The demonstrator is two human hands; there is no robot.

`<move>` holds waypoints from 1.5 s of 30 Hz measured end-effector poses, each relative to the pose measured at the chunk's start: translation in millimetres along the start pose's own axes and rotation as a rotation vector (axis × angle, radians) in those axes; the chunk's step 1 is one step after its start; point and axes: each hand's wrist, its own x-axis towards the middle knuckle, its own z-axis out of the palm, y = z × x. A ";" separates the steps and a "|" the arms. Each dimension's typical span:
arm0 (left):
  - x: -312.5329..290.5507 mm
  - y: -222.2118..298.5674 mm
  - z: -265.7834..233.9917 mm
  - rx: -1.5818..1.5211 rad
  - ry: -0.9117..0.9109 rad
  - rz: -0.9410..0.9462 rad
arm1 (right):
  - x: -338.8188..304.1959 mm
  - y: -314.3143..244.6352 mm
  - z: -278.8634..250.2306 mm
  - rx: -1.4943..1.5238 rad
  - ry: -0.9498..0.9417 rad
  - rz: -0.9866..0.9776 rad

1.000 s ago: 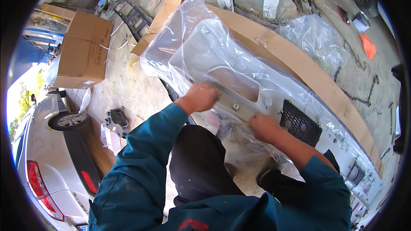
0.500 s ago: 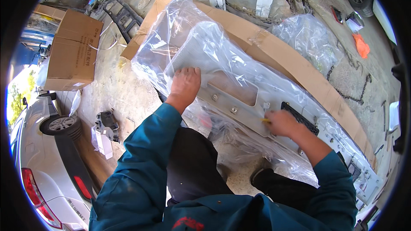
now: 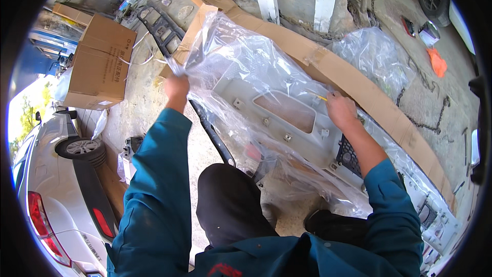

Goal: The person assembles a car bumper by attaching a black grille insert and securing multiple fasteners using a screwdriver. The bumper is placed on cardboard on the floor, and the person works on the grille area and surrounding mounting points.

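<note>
A long light-grey panel that looks like a car bumper cover point(image 3: 233, 95), with an opening and small clips, lies across the view. Clear plastic film point(image 3: 256, 54) drapes over its left part and bunches along its near side. At the panel's left end my left hand point(image 3: 177, 90) is closed on the gathered edge of the film. My right hand point(image 3: 342, 109) is closed around a slim yellow tool point(image 3: 321, 97), whose tip points left over the panel; its exact kind is unclear. A black mesh grille point(image 3: 348, 155) sits in the panel below my right wrist.
A long cardboard sheet point(image 3: 353, 84) runs along the panel's far side, with crumpled plastic point(image 3: 376, 56) beyond it. A cardboard box point(image 3: 100, 64) stands at left, above a white car point(image 3: 64, 190). Chains point(image 3: 435, 125) and an orange cloth point(image 3: 436, 62) lie at right.
My left hand has moved off the panel to the left and now pulls up the film's edge. My right hand has moved up toward the panel's far side with the yellow tool.
</note>
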 end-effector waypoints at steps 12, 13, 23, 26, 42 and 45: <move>-135.6 62.1 -44.6 -0.175 0.314 0.500 | 24.5 106.7 -83.1 0.324 0.349 0.161; -134.4 76.1 -61.2 -0.273 0.305 0.902 | 12.8 76.8 -87.8 0.307 0.297 0.089; -98.3 150.4 4.3 -0.025 -0.124 0.521 | 26.6 20.5 3.5 -0.081 0.291 -0.144; -96.9 139.1 17.4 0.064 -0.351 0.403 | 63.0 41.7 -15.4 0.238 0.515 0.074; -195.7 67.7 -25.7 -0.396 -0.464 0.238 | 139.6 -52.1 -50.8 0.534 0.367 -0.019; -194.2 79.2 -19.4 -0.316 -0.435 0.197 | 131.5 -88.3 -55.6 0.518 0.291 -0.223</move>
